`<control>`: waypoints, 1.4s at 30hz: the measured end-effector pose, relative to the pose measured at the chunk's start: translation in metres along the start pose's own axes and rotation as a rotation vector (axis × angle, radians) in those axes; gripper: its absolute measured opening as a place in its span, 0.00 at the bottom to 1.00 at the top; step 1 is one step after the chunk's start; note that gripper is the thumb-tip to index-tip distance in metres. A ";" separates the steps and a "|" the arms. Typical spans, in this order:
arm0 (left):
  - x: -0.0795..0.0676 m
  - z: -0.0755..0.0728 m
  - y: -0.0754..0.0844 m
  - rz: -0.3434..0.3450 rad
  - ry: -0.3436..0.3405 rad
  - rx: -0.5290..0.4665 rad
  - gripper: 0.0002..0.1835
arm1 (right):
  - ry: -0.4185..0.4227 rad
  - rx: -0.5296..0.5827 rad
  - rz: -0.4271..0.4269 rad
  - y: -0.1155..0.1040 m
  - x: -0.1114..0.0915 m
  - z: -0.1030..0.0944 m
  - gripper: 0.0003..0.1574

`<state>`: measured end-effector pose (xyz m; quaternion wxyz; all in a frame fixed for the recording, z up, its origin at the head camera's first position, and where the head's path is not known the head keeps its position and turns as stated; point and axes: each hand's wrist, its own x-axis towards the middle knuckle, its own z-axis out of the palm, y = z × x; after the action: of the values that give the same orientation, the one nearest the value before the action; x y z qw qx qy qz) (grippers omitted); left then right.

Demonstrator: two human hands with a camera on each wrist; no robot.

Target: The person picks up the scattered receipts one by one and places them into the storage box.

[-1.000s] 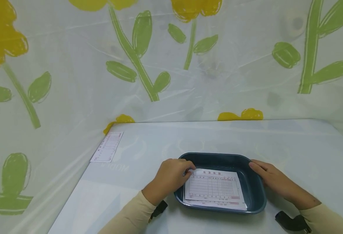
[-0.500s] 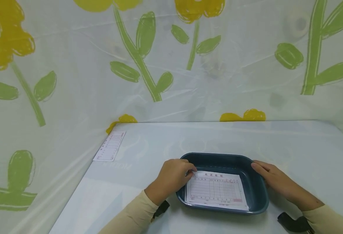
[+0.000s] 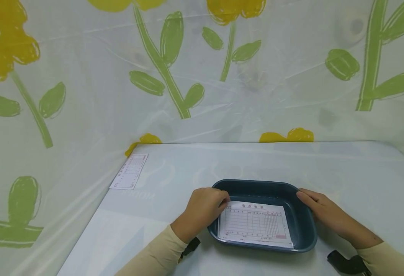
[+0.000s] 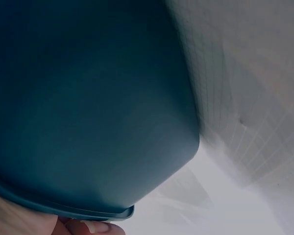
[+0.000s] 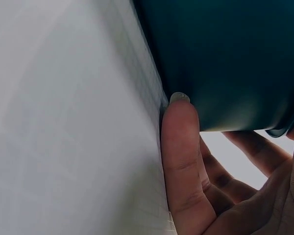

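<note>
A dark blue-green rectangular basin (image 3: 253, 188) rests on the white table. Inside it lies a printed receipt slip (image 3: 253, 224), with the edge of another sheet just showing beneath. My left hand (image 3: 205, 207) reaches over the basin's left rim, its curled fingertips pinching the slip's upper left corner, which they hide. The left wrist view shows the basin's outer wall (image 4: 98, 112) with fingers (image 4: 95, 226) just past the rim. My right hand (image 3: 320, 207) grips the right rim, thumb on top, other fingers outside. In the right wrist view, a fingertip (image 5: 180, 115) touches the wall low down near the table.
Another printed slip (image 3: 129, 171) lies at the table's far left edge. A white sheet with painted yellow flowers and green leaves hangs behind and to the left. Black wrist devices (image 3: 346, 262) sit beneath both forearms, near the tabletop.
The upper slip has slid slightly down the basin, covering most of the sheet that stuck out beneath. My left fingertips have drawn back slightly. My right hand keeps its place on the rim.
</note>
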<state>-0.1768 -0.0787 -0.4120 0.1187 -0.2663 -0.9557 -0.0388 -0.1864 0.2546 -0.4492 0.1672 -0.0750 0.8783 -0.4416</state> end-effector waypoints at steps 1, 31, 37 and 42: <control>0.000 0.000 0.000 -0.004 -0.004 -0.006 0.02 | -0.002 0.011 -0.001 0.000 0.000 0.000 0.46; -0.001 -0.011 -0.027 -0.028 0.198 -0.170 0.09 | -0.005 0.043 -0.037 0.005 0.000 0.002 0.42; -0.002 -0.016 -0.066 -0.201 0.188 -0.226 0.15 | 0.002 0.033 -0.040 0.003 0.000 0.001 0.42; -0.008 -0.017 -0.108 -0.344 0.158 -0.303 0.16 | 0.004 0.038 -0.031 0.003 0.000 0.000 0.42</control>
<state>-0.2229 -0.1770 -0.3983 0.1436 -0.1105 -0.9581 -0.2220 -0.1864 0.2568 -0.4518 0.1598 -0.0844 0.8688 -0.4609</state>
